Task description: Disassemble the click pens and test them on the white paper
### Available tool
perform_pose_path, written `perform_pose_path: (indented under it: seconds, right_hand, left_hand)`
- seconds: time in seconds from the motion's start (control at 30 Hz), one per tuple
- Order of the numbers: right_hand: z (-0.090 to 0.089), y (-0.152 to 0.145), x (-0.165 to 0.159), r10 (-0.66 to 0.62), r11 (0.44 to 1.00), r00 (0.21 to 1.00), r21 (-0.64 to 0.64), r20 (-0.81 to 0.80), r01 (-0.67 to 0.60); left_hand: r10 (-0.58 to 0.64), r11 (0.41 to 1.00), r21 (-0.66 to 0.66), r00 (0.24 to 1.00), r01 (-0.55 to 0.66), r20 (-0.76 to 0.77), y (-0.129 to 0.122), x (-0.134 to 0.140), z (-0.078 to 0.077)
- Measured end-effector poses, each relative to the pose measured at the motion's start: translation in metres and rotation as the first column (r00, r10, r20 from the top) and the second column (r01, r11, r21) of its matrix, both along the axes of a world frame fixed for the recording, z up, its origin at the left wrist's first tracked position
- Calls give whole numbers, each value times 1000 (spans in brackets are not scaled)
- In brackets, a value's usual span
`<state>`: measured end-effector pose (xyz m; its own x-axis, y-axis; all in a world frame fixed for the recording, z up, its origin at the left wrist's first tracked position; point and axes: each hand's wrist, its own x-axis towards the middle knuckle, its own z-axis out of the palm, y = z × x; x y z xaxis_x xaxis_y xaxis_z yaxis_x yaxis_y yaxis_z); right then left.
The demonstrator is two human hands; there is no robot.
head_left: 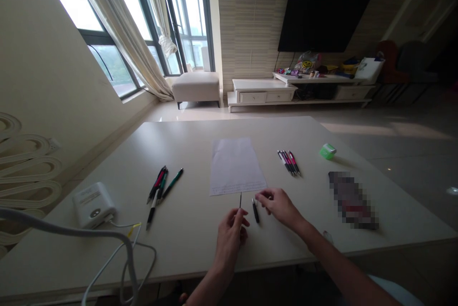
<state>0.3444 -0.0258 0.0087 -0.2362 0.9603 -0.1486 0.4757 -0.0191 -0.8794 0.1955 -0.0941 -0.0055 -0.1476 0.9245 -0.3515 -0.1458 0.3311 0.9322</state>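
My left hand is closed near the table's front edge, pinching a thin dark pen refill that points up toward the paper. Just right of it, a black pen barrel lies on the table between my hands. My right hand is closed beside that barrel, fingertips pressed together above the table; whatever they hold is too small to make out. A white sheet of paper with lines of writing along its near edge lies beyond both hands.
Several pens lie in a row right of the paper, and a loose pile of pens on the left. A green box and a blurred-out object sit at right. A white charger with cables occupies the left.
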Motion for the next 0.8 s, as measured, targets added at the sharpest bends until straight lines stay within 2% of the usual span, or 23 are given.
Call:
perform_pose_path:
  seconds: [0.07,0.13,0.2,0.33,0.4,0.47,0.57,0.7,0.8]
  right_hand:
    - [1,-8,-11,87,993,981,-67,-172,-100]
    - [2,-14,-20,122,984,955,-93,-270,-152]
    - [5,-12,-21,64,992,943,-83,-327,-96]
    - [14,8,2,-127,992,903,-35,-410,123]
    - [12,16,16,-131,991,954,-37,-270,125]
    - [4,16,23,-82,996,996,-27,-39,81]
    - [-11,7,20,-48,996,977,78,208,32]
    - [-16,-2,15,-74,989,951,146,300,31]
    - [-10,-2,19,-99,985,940,167,327,46]
  left_hand:
    - [-58,998,15,998,57,7,-1,3,-2]
    - [-102,994,35,995,102,16,-3,6,-4]
    - [-122,991,50,992,121,23,-3,8,-8]
    - [-92,994,61,994,89,52,-1,6,-13]
    - [-46,997,71,994,40,94,1,3,-13]
    - [-7,997,73,991,-3,135,4,0,-12]
    - [24,998,56,994,-30,103,8,-3,-6]
    - [38,996,91,986,-23,-163,13,-4,6]
    - [46,984,176,910,30,-413,18,-3,8]
